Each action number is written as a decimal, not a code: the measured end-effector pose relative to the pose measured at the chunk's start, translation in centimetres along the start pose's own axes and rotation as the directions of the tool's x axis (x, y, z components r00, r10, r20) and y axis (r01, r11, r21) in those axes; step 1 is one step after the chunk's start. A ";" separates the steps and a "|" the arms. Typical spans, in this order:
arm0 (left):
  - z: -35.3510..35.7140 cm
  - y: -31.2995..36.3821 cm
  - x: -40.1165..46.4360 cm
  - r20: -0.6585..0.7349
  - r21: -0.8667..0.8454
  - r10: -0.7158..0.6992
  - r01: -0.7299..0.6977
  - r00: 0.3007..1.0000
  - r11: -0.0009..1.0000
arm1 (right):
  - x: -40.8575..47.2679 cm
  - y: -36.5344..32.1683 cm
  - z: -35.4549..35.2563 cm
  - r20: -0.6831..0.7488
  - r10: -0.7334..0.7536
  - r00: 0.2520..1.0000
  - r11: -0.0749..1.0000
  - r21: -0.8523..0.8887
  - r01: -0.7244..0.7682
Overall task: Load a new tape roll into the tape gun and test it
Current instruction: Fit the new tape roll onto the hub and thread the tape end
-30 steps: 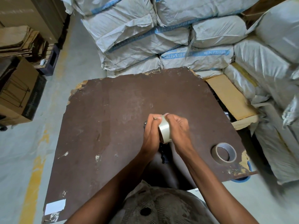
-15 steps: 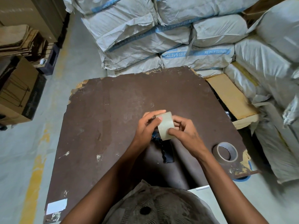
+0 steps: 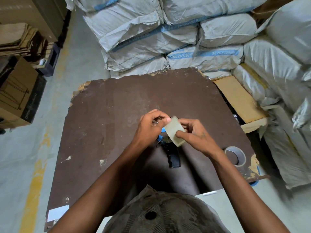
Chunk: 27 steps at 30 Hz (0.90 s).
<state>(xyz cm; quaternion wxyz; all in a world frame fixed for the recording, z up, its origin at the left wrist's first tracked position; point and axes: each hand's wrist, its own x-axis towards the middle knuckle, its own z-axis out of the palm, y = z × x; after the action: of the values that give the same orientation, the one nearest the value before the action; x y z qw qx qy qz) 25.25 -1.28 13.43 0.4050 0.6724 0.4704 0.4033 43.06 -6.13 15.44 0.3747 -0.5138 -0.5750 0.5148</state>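
Both hands meet over the middle of the brown board [image 3: 104,132]. The right hand [image 3: 196,137] pinches the clear tape roll [image 3: 174,132]; the left hand [image 3: 149,126] grips the tape gun [image 3: 173,157], its black handle pointing to 6 o'clock. An empty tape core [image 3: 242,158] lies at 3 o'clock.

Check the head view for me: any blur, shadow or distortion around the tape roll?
Head view: tape roll and both hands sharp; arms shade the tape gun handle on the board; wide-angle bending toward the edges; sacks at right smeared.
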 end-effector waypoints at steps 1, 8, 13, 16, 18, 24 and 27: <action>0.0 0.1 0.1 0.010 0.047 0.013 -0.013 1.000 0.999 | 0.1 0.0 -0.1 0.000 0.002 1.000 1.000 -0.005 -0.002; 0.3 0.0 0.5 0.039 0.119 0.009 -0.013 0.999 0.993 | 1.0 0.8 -0.9 0.021 -0.004 1.000 0.998 -0.064 0.005; -0.1 -0.5 1.3 0.157 0.007 -0.090 0.090 0.983 0.996 | 1.2 0.7 -1.6 0.027 -0.009 1.000 0.996 -0.084 0.011; -0.2 -0.5 1.5 0.237 -0.116 -0.124 0.155 0.964 0.981 | 1.2 0.5 -2.0 0.034 -0.005 0.999 0.995 -0.100 0.008; -0.2 -0.5 1.3 0.287 -0.223 -0.163 0.232 0.944 0.947 | 1.3 0.2 -2.3 0.036 -0.008 0.999 0.994 -0.111 0.012; 0.5 -0.8 1.0 0.374 -0.555 -0.336 0.499 0.864 0.666 | 1.6 0.5 -2.9 0.059 -0.029 0.998 0.991 -0.126 0.036; 0.6 -1.0 1.1 0.343 -0.579 -0.357 0.495 0.869 0.648 | 2.2 1.1 -3.2 0.055 0.007 0.998 0.985 -0.175 0.003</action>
<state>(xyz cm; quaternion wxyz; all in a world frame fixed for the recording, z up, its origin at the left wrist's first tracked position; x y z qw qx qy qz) 25.77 -0.08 12.46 0.7405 0.3954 0.4030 0.3646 45.94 -3.42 14.78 0.3115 -0.5307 -0.6276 0.4770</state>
